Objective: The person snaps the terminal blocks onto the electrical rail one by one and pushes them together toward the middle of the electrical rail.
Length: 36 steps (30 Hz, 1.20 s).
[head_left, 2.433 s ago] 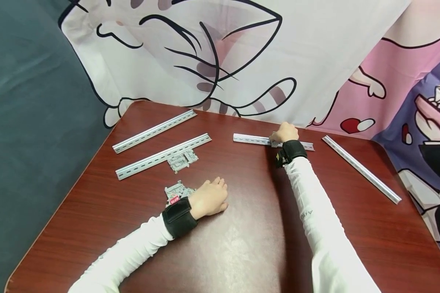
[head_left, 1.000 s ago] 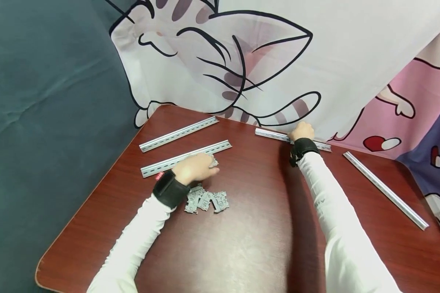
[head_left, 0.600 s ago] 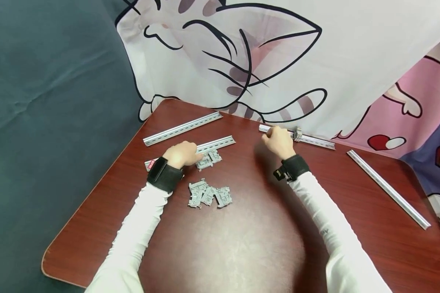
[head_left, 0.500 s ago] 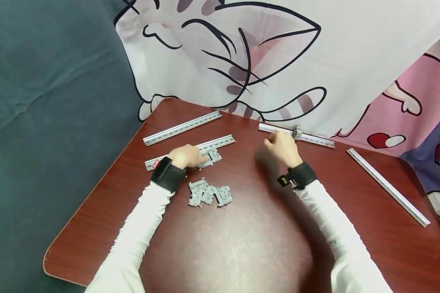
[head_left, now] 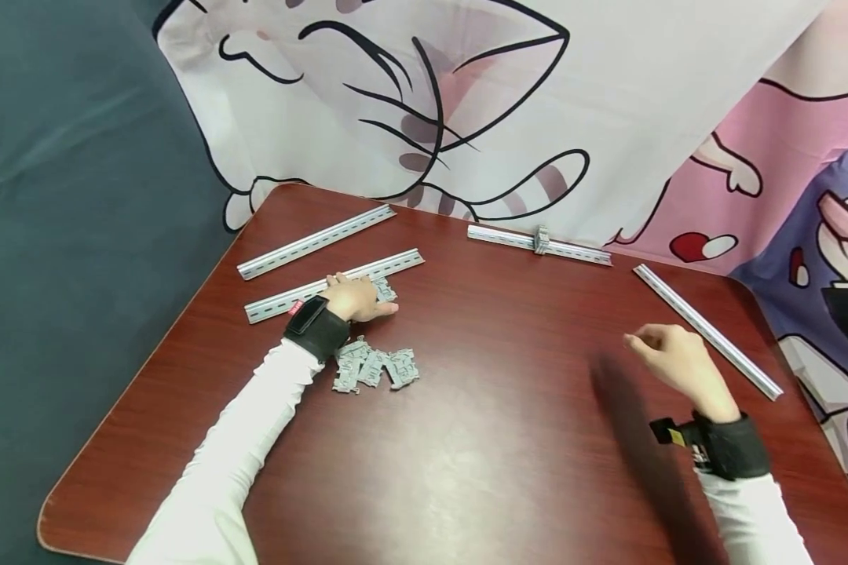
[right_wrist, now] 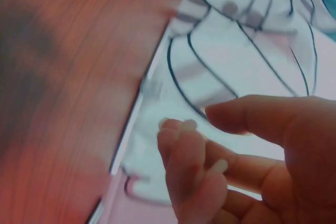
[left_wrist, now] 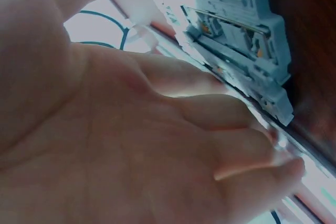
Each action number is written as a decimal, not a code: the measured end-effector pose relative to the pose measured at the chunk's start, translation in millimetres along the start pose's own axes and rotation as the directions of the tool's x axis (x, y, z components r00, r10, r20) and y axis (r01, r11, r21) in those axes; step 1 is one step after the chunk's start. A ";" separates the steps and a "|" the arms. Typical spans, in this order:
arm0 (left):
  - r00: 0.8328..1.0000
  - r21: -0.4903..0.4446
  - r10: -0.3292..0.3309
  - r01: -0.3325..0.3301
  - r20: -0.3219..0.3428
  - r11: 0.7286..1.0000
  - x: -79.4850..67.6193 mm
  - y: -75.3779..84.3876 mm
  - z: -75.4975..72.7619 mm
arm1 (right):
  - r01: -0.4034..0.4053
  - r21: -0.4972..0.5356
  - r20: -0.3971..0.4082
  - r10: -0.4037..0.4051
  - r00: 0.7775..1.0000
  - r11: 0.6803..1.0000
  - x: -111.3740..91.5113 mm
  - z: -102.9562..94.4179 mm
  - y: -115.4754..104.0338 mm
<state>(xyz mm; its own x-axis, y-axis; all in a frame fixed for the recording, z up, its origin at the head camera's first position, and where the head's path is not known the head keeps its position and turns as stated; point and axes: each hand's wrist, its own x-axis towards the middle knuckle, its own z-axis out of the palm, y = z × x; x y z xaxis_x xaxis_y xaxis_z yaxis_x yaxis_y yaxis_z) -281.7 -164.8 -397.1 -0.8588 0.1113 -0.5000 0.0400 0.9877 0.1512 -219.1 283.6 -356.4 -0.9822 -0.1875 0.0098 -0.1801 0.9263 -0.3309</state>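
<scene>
My left hand (head_left: 353, 298) lies over the nearer left DIN rail (head_left: 396, 264), fingers extended across it and thumb pointing right. Grey terminal blocks (head_left: 385, 291) lie beside that rail, partly hidden by the hand. In the left wrist view these blocks (left_wrist: 236, 35) stand close past the relaxed fingers, and the palm holds nothing. Above the table's right side is my right hand (head_left: 678, 365), loosely curled with a gap between thumb and fingers. Its right wrist view shows nothing in the fingers (right_wrist: 184, 166). One clump of terminal block (head_left: 541, 240) sits on the far DIN rail (head_left: 498, 234).
Several more grey terminal blocks (head_left: 400, 369) lie in a pile just below the left hand. Another DIN rail (head_left: 318, 242) lies at the back left, and one more (head_left: 707, 331) slants along the right side. A printed cloth (head_left: 311, 133) hangs behind the table's far edge.
The right hand has left the terminal block on the far rail and swung right and nearer. The left hand has moved from the lower pile up to the blocks by the rail.
</scene>
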 end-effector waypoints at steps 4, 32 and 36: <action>1.000 -0.028 -0.016 0.016 0.009 0.999 3.9 2.0 -1.4 | -0.048 0.012 0.021 0.048 0.999 0.999 -25.3 -9.4 17.4; 0.933 0.128 0.335 -0.319 -0.134 0.939 32.7 49.2 -7.2 | -0.151 0.220 0.198 0.107 0.974 0.964 -104.4 -9.0 45.8; 0.920 0.143 0.364 -0.345 -0.142 0.928 34.0 59.8 -5.4 | -0.116 0.257 0.205 0.063 0.977 0.959 -105.6 -7.9 47.8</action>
<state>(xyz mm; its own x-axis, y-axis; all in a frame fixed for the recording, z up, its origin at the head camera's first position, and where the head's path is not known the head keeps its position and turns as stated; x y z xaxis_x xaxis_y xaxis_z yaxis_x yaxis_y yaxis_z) -311.3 -102.5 -400.5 -0.8487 0.4464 -0.2836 0.4064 0.8936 0.1906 -124.4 350.3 -365.8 -0.9597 -0.1922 -0.2051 -0.0455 0.8262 -0.5615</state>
